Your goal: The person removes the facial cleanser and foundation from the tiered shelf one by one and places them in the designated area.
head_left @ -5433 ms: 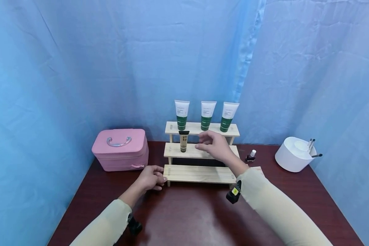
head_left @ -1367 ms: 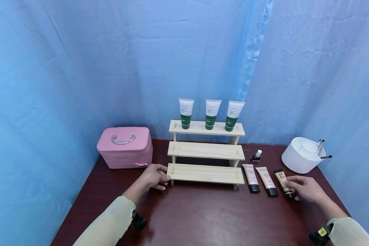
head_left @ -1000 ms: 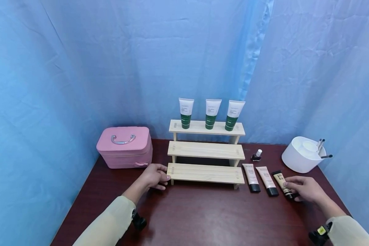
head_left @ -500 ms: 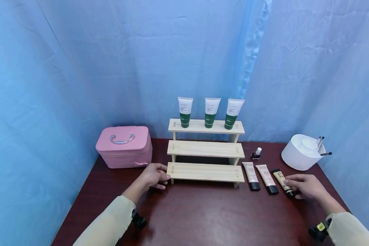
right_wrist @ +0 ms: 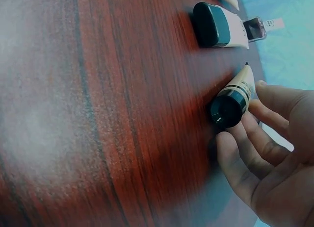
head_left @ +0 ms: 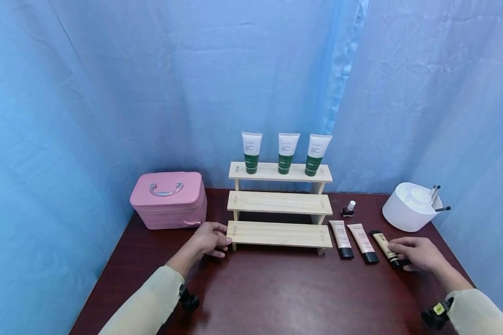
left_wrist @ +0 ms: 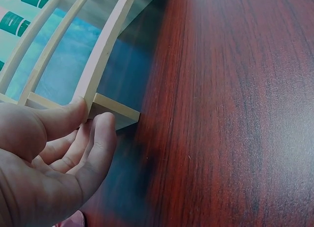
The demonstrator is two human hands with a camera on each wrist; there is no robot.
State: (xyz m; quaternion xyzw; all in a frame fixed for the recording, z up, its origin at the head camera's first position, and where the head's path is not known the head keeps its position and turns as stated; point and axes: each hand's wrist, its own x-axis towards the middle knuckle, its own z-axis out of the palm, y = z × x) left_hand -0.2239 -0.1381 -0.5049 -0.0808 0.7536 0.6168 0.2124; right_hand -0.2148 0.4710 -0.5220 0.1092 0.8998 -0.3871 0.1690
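At its left end, the wooden rack point(head_left: 279, 234) is gripped by the left hand point(head_left: 207, 239), thumb against the lowest board; the left-wrist view shows the short leg point(left_wrist: 117, 109) beside the fingertips, which the head view hides. The right hand point(head_left: 419, 253) touches the gold tube point(head_left: 384, 245) lying on the tabletop point(head_left: 285, 288) just left of its fingertips; I cannot tell whether it pinches or has let go. The right-wrist view shows the cap's end face point(right_wrist: 226, 111), mostly covered from above. Left of that hand lie two BB tubes point(head_left: 361, 239). Only the head view shows the brushes point(head_left: 437, 197) beyond it.
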